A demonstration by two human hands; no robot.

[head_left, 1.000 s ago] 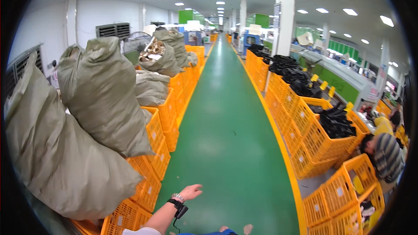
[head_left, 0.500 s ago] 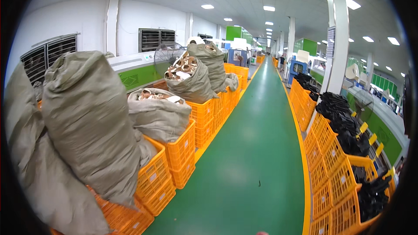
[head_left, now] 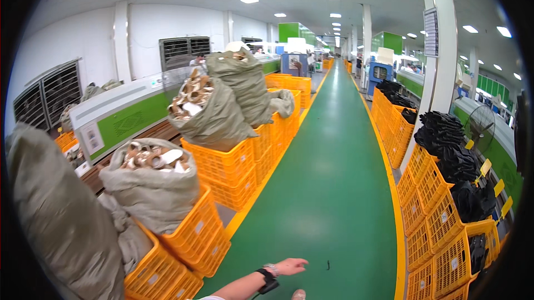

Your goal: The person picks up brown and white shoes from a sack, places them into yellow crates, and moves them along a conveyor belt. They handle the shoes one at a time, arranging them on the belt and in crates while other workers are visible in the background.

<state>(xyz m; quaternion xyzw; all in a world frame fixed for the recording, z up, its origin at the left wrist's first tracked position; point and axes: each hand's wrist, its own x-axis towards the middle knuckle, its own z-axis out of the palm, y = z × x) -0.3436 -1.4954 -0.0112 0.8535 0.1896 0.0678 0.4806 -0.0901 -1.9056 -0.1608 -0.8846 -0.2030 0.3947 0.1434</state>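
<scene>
My left hand [head_left: 290, 266] reaches in from the lower edge over the green floor. Its fingers stretch to the right, slightly apart, with nothing in them. A black band [head_left: 268, 281] and a bracelet are around its wrist. My right hand is not visible. A small rounded tip [head_left: 298, 295] shows at the bottom edge, too little of it to name. Left of the arm, a grey-green sack [head_left: 161, 189] full of brown and white scraps rests on stacked orange crates [head_left: 197, 227]. A small dark scrap [head_left: 328, 265] lies on the floor nearby.
A green walkway [head_left: 317, 150] with yellow edge lines runs ahead. Tall sacks [head_left: 67, 211] and crates line its left. At right stand orange crates [head_left: 445, 233] holding black pieces [head_left: 445, 139], a white pillar [head_left: 431, 61] and a fan [head_left: 480, 122]. Machines stand farther off.
The view has moved forward along the walkway; the sacks and crates on the left are nearer and have shifted left. My left hand and forearm have come into view.
</scene>
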